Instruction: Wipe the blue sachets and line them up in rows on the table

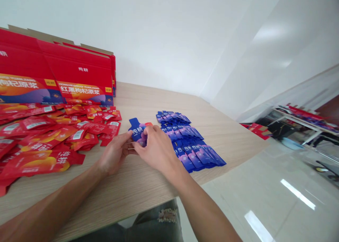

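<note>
Over the middle of the table, my left hand (114, 154) pinches the lower left edge of a blue and purple sachet (137, 130) with a spout-shaped top. My right hand (160, 151) is closed on the same sachet's right side, its thumb low on the front. A small red edge (149, 124) shows behind the right fingers; what it belongs to is hidden. To the right lie overlapping rows of blue sachets (196, 153). Left of my hands spreads a loose heap of red sachets (67, 132).
Red cardboard boxes (79, 67) stand along the back left of the wooden table (143, 97), near a white wall. The table's front edge runs above my knees. At far right, over a shiny tiled floor (254, 185), stands another table (312, 123) with red items.
</note>
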`<state>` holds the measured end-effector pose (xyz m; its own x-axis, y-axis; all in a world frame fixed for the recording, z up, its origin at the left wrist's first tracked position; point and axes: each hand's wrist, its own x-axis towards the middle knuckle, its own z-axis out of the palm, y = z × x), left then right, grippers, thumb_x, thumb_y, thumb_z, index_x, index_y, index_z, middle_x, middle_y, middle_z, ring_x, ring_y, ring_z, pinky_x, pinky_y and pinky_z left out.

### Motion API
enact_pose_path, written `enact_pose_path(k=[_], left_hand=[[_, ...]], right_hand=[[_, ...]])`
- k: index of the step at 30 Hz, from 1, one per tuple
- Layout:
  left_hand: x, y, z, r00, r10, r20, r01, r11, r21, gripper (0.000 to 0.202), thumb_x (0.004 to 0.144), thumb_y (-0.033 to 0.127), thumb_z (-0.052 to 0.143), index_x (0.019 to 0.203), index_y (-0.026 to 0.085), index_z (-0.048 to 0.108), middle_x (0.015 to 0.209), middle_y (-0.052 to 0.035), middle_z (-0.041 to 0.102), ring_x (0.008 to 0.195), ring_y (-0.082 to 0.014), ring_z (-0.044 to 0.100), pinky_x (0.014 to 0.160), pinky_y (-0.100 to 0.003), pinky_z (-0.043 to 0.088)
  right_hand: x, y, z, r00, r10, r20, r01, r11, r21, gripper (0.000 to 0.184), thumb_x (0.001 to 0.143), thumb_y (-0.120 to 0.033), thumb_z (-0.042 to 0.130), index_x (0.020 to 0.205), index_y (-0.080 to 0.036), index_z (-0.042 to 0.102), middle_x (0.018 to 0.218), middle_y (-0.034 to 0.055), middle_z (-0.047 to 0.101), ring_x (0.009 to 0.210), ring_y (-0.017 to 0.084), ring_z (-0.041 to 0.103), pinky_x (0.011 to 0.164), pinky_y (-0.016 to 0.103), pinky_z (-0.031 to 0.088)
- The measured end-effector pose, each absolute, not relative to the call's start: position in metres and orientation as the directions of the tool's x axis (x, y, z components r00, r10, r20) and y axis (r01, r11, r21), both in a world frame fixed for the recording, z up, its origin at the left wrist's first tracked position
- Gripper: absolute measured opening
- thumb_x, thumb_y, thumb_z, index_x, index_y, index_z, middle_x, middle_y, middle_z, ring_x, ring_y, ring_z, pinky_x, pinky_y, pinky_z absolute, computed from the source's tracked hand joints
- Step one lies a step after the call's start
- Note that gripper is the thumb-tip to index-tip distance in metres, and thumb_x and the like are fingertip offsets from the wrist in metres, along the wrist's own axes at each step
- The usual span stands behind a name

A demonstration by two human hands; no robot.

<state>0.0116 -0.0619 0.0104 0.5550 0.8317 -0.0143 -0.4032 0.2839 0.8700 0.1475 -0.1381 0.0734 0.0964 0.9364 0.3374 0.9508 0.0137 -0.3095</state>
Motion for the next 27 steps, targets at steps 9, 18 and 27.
enact_pose_path(k=[9,18,27], left_hand=[[0.015,-0.071,0.006,0.604,0.797,0.008,-0.280,0.202,0.939,0.036,0.078,0.038,0.089,0.104,0.015,0.081,0.091,-0.0098,0.079,0.069,-0.0186,0.071,0.064,-0.030,0.058],[0.018,-0.071,0.002,0.620,0.784,0.028,-0.242,0.158,0.957,0.037,0.077,0.038,0.088,0.105,0.016,0.080,0.088,-0.0074,0.076,0.068,-0.0167,0.068,0.062,-0.028,0.055],[0.018,-0.068,-0.003,0.644,0.763,0.053,-0.239,0.136,0.961,0.036,0.079,0.037,0.087,0.108,0.017,0.079,0.088,-0.0071,0.076,0.068,-0.0159,0.067,0.062,-0.028,0.055]], right_hand=[[0.295,-0.135,0.142,0.426,0.844,0.325,0.904,-0.384,-0.189,0.029,0.092,-0.047,0.079,0.098,-0.019,0.080,0.101,0.0106,0.082,0.094,0.026,0.075,0.082,0.033,0.051],[0.361,-0.097,0.105,0.471,0.881,0.038,0.875,-0.472,0.108,0.044,0.096,-0.055,0.069,0.090,-0.015,0.085,0.091,0.0158,0.082,0.091,0.028,0.076,0.069,0.033,0.046],[0.353,-0.078,0.082,0.490,0.872,-0.011,0.865,-0.484,0.133,0.048,0.094,-0.053,0.073,0.115,-0.011,0.083,0.107,0.0230,0.081,0.105,0.034,0.078,0.077,0.034,0.054]])
